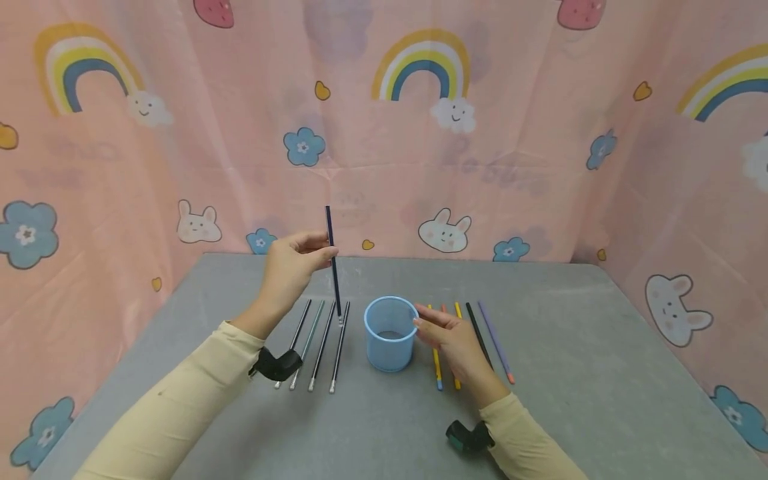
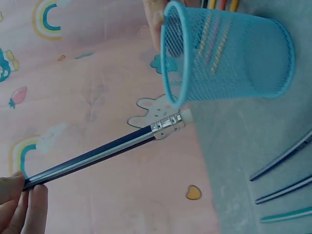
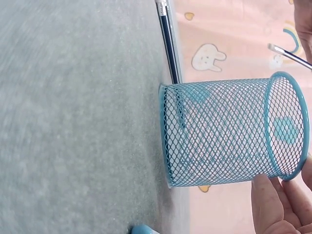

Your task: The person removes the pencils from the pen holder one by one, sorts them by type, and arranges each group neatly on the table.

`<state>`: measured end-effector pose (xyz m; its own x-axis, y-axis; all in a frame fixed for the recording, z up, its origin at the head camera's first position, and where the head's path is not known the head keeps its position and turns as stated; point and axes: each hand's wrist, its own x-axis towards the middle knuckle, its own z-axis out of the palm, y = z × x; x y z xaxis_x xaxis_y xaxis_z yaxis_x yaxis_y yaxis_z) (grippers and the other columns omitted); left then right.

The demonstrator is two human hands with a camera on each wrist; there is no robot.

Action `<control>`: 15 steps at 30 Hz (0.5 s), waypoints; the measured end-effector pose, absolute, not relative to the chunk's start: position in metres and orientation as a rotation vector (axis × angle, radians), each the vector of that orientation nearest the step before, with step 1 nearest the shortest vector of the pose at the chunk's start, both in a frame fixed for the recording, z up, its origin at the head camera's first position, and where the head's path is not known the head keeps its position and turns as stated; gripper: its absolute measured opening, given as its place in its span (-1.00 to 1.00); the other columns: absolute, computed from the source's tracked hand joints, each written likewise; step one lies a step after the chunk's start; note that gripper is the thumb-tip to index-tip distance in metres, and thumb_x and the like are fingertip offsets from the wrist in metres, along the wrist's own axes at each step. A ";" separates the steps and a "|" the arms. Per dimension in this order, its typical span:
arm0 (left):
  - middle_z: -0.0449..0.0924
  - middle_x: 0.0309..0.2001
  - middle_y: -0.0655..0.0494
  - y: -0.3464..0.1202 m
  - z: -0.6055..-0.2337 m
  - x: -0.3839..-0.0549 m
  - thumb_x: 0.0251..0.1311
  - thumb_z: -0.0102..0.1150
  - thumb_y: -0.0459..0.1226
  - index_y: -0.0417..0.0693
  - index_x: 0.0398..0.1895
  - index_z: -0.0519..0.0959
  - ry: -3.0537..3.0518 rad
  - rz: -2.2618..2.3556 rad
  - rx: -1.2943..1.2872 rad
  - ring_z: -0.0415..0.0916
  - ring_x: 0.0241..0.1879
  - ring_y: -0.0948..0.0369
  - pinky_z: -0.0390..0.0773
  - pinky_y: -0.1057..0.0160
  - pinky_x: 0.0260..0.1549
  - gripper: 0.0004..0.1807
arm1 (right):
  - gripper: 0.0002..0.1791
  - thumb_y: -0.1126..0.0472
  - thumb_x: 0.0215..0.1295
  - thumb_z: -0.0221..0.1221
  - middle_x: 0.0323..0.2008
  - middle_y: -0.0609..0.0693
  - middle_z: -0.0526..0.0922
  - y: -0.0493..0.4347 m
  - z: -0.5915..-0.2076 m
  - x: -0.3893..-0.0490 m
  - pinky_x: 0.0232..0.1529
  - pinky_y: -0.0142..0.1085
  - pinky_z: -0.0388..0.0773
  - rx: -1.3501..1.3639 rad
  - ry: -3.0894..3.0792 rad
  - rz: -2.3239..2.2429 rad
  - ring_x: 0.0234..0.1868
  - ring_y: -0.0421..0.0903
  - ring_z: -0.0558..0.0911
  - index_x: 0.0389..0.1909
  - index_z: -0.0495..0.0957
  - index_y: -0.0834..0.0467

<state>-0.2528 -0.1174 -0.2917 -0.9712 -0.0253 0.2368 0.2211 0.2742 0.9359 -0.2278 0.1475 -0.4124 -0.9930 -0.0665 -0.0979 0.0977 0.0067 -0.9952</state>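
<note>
My left hand pinches a dark blue striped pencil near its upper end. The pencil stands nearly upright over the table, its white eraser and silver ferrule pointing down. To its right, a light blue mesh pencil cup stands upright on the table. No pencil shows inside the cup. My right hand holds the cup at its right side, with thumb and fingers at the rim. The held pencil is apart from the cup, to the left of it.
Left of the cup, several dark and green pencils lie side by side, erasers toward me. Several coloured pencils, among them a purple one, lie on the right, partly behind my right hand. A pink patterned cloth hangs behind the grey table.
</note>
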 end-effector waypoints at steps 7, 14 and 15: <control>0.64 0.05 -0.26 -0.135 -0.303 -0.264 0.27 0.29 -0.31 -0.31 0.16 0.55 -2.412 -1.794 -0.076 0.69 -0.21 0.31 0.73 0.37 -0.14 -0.58 | -0.54 0.27 0.38 0.22 0.29 0.20 0.54 0.147 -0.412 -0.228 0.09 -0.37 0.64 0.035 2.132 -2.142 0.09 -0.26 0.66 0.26 0.50 0.28; 0.63 0.10 -0.27 -0.152 -0.314 -0.272 0.30 0.26 -0.32 -0.34 0.13 0.57 -2.535 -1.770 -0.004 0.69 -0.18 0.30 0.73 0.35 -0.13 -0.61 | -0.55 0.28 0.37 0.22 0.27 0.21 0.55 0.148 -0.412 -0.227 0.08 -0.37 0.65 0.033 2.125 -2.150 0.05 -0.28 0.67 0.25 0.50 0.29; 0.62 0.11 -0.27 -0.153 -0.316 -0.272 0.30 0.26 -0.32 -0.33 0.13 0.58 -2.555 -1.763 0.005 0.69 -0.17 0.29 0.73 0.34 -0.12 -0.62 | -0.55 0.28 0.37 0.22 0.27 0.21 0.55 0.148 -0.412 -0.227 0.08 -0.37 0.65 0.034 2.123 -2.152 0.05 -0.27 0.67 0.25 0.50 0.29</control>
<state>-0.2722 -0.1533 -0.3159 -0.9993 -0.0234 0.0287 0.0185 0.3551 0.9347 -0.2274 0.1476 -0.4123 -0.9928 -0.0682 -0.0985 0.0994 -0.0102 -0.9950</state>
